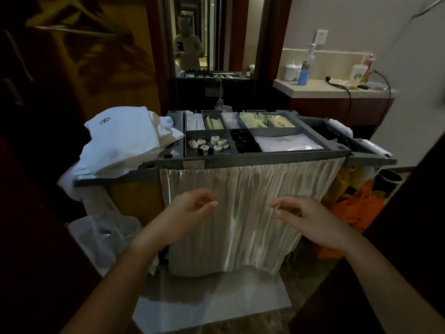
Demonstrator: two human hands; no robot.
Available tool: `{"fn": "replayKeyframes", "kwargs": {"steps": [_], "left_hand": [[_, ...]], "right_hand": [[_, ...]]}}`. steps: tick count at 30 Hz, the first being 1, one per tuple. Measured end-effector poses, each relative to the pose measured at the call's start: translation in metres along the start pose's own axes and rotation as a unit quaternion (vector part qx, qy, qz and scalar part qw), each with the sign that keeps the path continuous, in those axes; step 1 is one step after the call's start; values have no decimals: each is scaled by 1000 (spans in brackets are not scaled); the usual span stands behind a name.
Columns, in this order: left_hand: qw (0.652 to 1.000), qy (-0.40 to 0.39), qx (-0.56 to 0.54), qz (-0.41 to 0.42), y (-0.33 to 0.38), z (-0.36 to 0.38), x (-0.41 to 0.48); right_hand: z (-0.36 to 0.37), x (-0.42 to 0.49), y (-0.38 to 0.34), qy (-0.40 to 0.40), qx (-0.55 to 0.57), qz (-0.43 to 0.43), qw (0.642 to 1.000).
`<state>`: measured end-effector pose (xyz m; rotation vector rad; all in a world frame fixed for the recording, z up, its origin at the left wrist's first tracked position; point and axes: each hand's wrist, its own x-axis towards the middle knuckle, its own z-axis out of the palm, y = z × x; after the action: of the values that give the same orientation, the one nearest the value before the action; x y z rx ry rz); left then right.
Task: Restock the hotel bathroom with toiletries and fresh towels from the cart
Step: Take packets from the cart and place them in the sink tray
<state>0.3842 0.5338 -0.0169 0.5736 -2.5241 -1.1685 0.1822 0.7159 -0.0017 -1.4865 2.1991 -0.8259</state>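
Satin curtain (245,232) hangs mid-frame below the cart tray (252,157); our left hand (192,206) and right hand (296,213) hover before it, loosely curled, empty. Toiletries (218,142) sit above, towels (120,136) centre-left. We should part the curtain at centre.

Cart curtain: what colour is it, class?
The curtain is shiny cream-white with vertical pleats; the head view shows it best.

curtain (245,213) blocks cart front, tray (265,156) top seemingly reachable
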Motion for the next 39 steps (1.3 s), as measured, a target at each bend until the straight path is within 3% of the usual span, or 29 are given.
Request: {"fn": "replayKeyframes", "kwargs": {"steps": [10, 17, 25, 32, 39], "left_hand": [[999, -15, 23, -18, -51, -14, 135], [995, -23, 54, -75, -73, -38, 277], [992, -24, -25, -120, -87, -46, 386], [990, -60, -16, -126, -105, -69, 466], [987, -6, -55, -154, -162, -110, 523]], "right_hand": [[-2, 147, 60, -15, 27, -14, 999], [-52, 283, 117, -25, 42, -16, 999], [-83, 397, 157, -45, 87, 18, 995], [-89, 477, 168, -88, 73, 41, 993], [-87, 575, 168, -103, 15, 38, 994]]}}
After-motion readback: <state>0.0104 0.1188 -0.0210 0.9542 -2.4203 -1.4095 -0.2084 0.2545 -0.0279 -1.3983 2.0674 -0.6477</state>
